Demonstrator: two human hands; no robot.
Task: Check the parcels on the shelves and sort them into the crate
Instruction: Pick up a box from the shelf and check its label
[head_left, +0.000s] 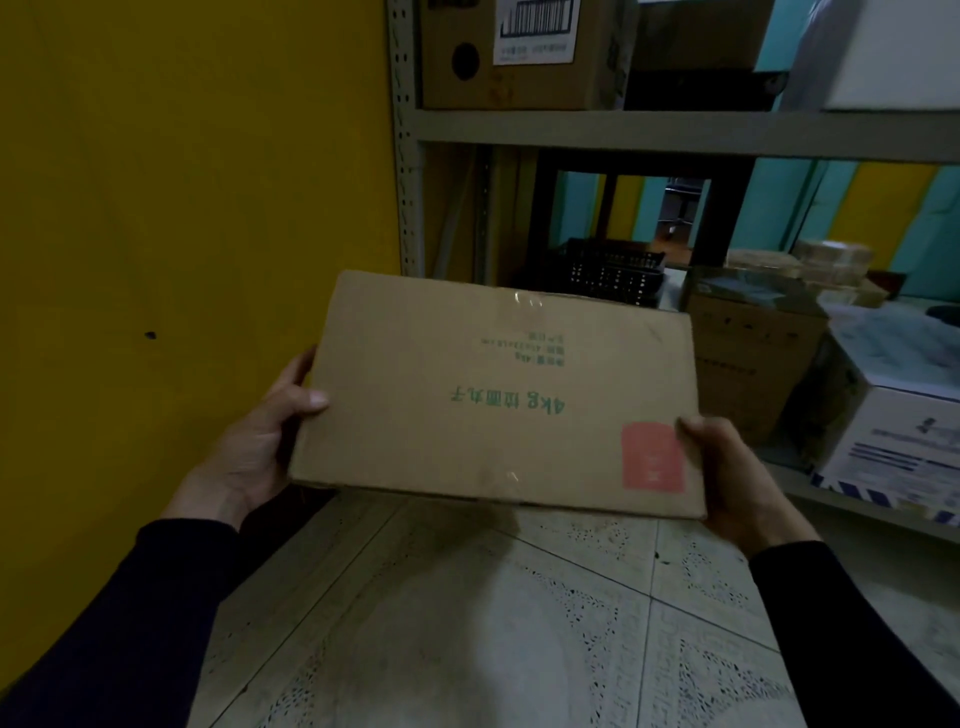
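A flat brown cardboard parcel (498, 395) with upside-down green print and a pink sticker at its near right corner is held in the air above the tiled floor. My left hand (260, 441) grips its left edge, thumb on top. My right hand (732, 478) grips the near right corner, thumb by the sticker. A black perforated crate (613, 273) sits on the lower shelf just behind the parcel, partly hidden by it.
A grey metal shelf rack (675, 132) stands ahead and to the right. Its upper shelf holds a labelled brown box (519, 52). The lower shelf carries a brown box (748, 353) and a white printed box (893, 447). A yellow wall (182, 208) is on the left.
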